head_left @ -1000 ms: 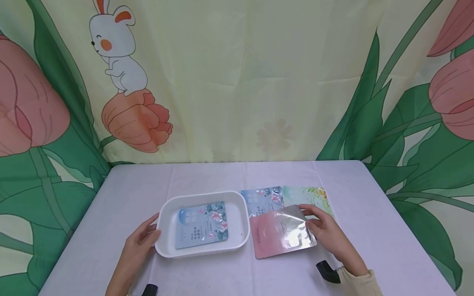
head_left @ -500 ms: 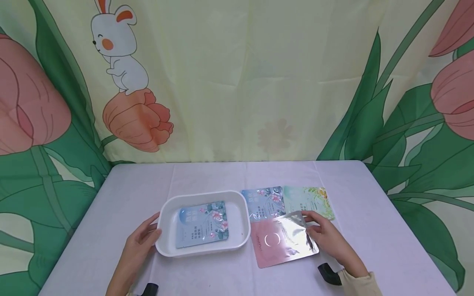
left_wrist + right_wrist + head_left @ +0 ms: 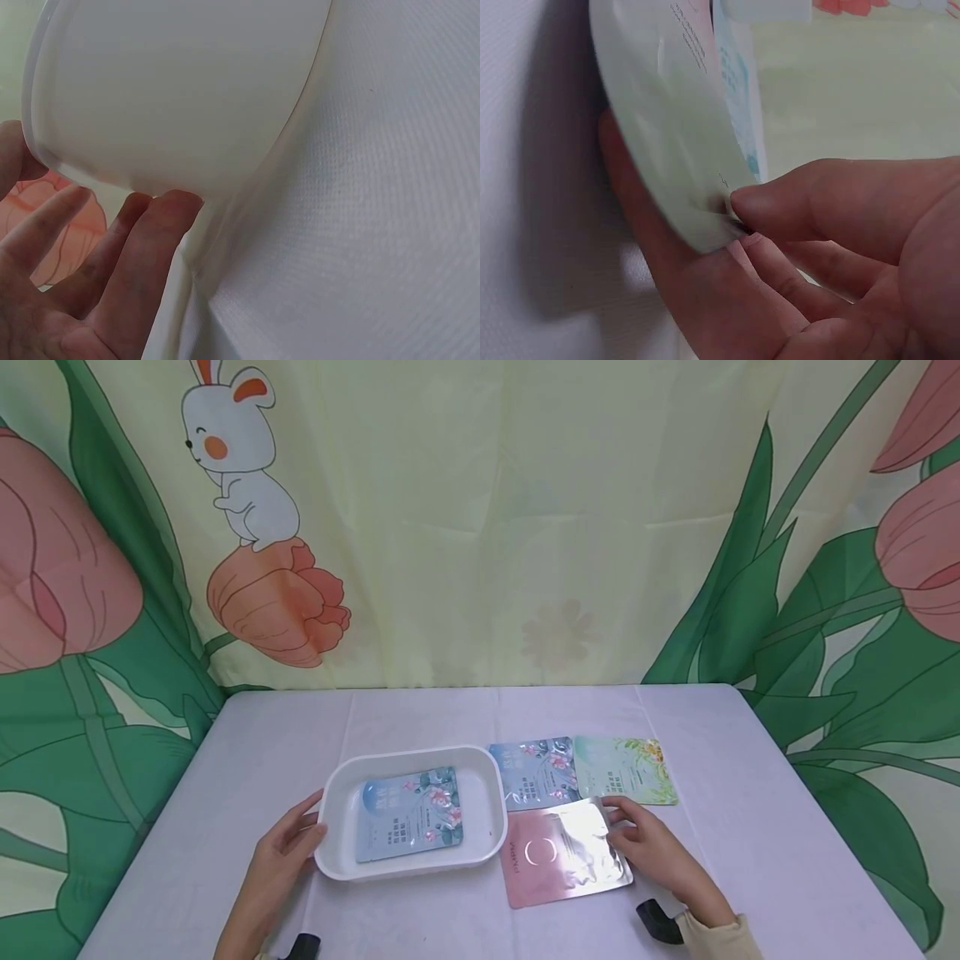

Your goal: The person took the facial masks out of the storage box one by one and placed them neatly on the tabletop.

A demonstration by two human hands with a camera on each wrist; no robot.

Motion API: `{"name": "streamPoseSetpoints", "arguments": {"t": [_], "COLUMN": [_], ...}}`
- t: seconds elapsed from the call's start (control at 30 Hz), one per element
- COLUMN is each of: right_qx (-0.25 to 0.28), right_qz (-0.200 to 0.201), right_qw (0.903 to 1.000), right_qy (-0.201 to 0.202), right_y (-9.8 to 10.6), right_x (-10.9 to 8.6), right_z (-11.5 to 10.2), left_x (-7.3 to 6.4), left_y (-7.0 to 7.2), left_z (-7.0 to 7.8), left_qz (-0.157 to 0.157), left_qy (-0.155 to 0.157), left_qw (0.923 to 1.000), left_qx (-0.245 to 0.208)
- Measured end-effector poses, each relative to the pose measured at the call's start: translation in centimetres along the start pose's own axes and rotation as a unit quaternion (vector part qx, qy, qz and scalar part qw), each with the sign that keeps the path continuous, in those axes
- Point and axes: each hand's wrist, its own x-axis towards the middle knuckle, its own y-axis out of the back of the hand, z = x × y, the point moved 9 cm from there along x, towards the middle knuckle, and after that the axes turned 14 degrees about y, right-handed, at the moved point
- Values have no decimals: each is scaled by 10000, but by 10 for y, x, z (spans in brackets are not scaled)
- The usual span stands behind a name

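In the head view my left hand (image 3: 279,864) holds the left end of a shallow white tray (image 3: 491,768). The left wrist view shows its fingertips (image 3: 180,204) against the tray's outer wall. A blue floral sheet mask packet (image 3: 410,816) lies in the tray. My right hand (image 3: 660,847) pinches the right edge of a pink and silver sheet mask packet (image 3: 551,856), just right of the tray. Up close in the right wrist view, the thumb (image 3: 795,199) presses on that packet's edge, with fingers behind it.
Behind the pink packet lie another blue floral packet (image 3: 534,772) and a green floral packet (image 3: 625,770), side by side on the white-covered table (image 3: 420,718). A printed fabric backdrop (image 3: 480,527) hangs beyond the table's far edge.
My right hand has drawn the pink packet toward me, then slightly left, uncovering more of the blue and green packets behind. My left hand and the tray have stayed in place.
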Motion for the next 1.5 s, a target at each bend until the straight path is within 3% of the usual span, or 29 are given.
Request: {"name": "streamPoseSetpoints", "arguments": {"t": [0.43, 0.57, 1.0, 1.23, 1.5], "right_qx": [-916, -1001, -840, -689, -712], "right_qz": [-47, 92, 216, 220, 98], "right_qw": [9935, 9929, 9917, 9889, 9882], "right_qy": [676, 635, 946, 1298, 1349], "right_y": [7, 11, 9, 0, -18], "right_x": [-1, 0, 12, 20, 30], "right_z": [-17, -19, -48, -69, -87], "left_x": [0, 0, 2, 2, 3], "left_y": [0, 0, 1, 1, 1], "left_z": [2, 1, -1, -2, -1], "left_qz": [21, 23, -35, -42, -48], "left_qy": [21, 38, 164, 168, 112], "left_qw": [10000, 10000, 9999, 9999, 9999], "left_qx": [21, 10, 6, 8, -5]}}
